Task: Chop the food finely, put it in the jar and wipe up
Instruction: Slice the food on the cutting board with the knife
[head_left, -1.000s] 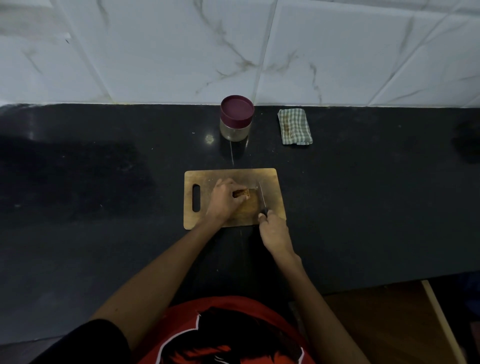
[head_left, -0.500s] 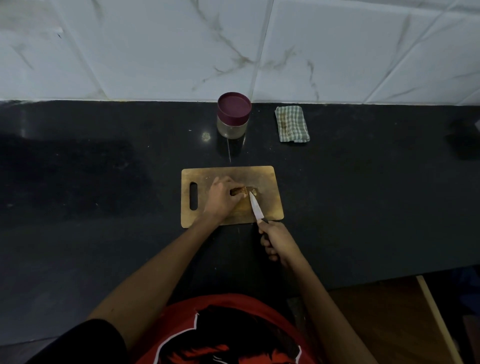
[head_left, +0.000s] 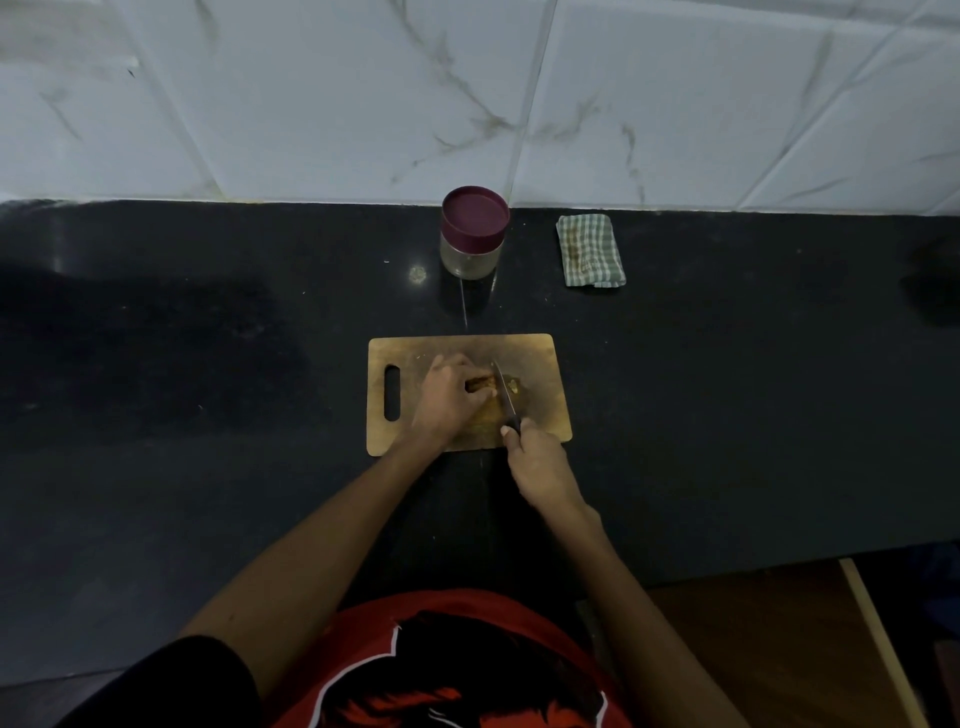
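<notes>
- The food (head_left: 480, 384), a small brownish piece, lies on the cutting board (head_left: 540, 364), directly under the fingertips of the left hand (head_left: 449, 395), which curl over it and pin it down.
- Its long axis appears to run from one hand toward the other; the exposed end faces the right hand (head_left: 540, 462).
- The right hand is closed round the handle of the knife (head_left: 505, 395). The blade crosses the food's axis, just beside the left fingertips.
- A small cut-off bit (head_left: 514, 385) sits on the blade's far side from the left hand.
- Judgement: the next cut depends on the narrow gap between blade and left fingertips; little margin there.
- Bare board remains beyond the blade, toward the right edge.
- The jar (head_left: 474, 244), lid on, stands well beyond both hands; the cloth (head_left: 591, 252) lies beside it, on the right hand's side.
</notes>
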